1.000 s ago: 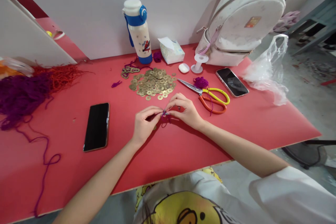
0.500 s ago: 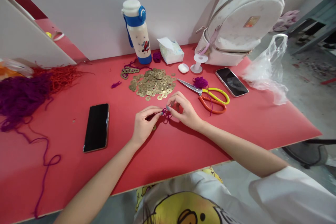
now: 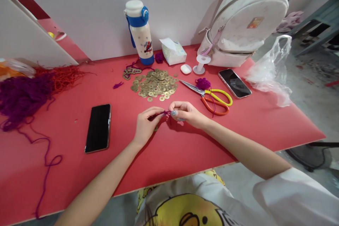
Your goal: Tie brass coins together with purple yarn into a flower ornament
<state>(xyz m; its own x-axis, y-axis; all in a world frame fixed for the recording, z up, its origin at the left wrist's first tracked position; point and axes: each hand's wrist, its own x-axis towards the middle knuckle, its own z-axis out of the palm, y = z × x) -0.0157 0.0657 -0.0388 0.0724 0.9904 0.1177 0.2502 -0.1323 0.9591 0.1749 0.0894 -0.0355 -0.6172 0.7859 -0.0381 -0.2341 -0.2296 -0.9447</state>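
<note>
Purple cord [image 3: 166,112] runs between my two hands over the red table. My left hand [image 3: 146,123] pinches it between thumb and fingertips. From the other side, the thumb and forefinger of my right hand [image 3: 186,114] are closed on the cord too. A brass coin [image 3: 156,128] shows partly beneath my left hand; I cannot tell whether it hangs on the cord. Just beyond my hands lies a heap of holed brass coins [image 3: 156,84]. Behind its left side, several coins are strung on purple cord [image 3: 131,72].
Orange-and-yellow scissors [image 3: 215,100] lie right of my hands, by a purple cord bundle [image 3: 203,83]. Phones lie left [image 3: 97,128] and right [image 3: 234,83]. A bottle [image 3: 139,33], tissue pack [image 3: 174,52], white spool [image 3: 201,64] and backpack [image 3: 243,24] stand behind. Purple yarn [image 3: 25,95] is piled left.
My right hand has turned and its fingers have folded closer together. The loose cord loops between my hands have drawn into a tighter, straighter line. My left hand has barely moved.
</note>
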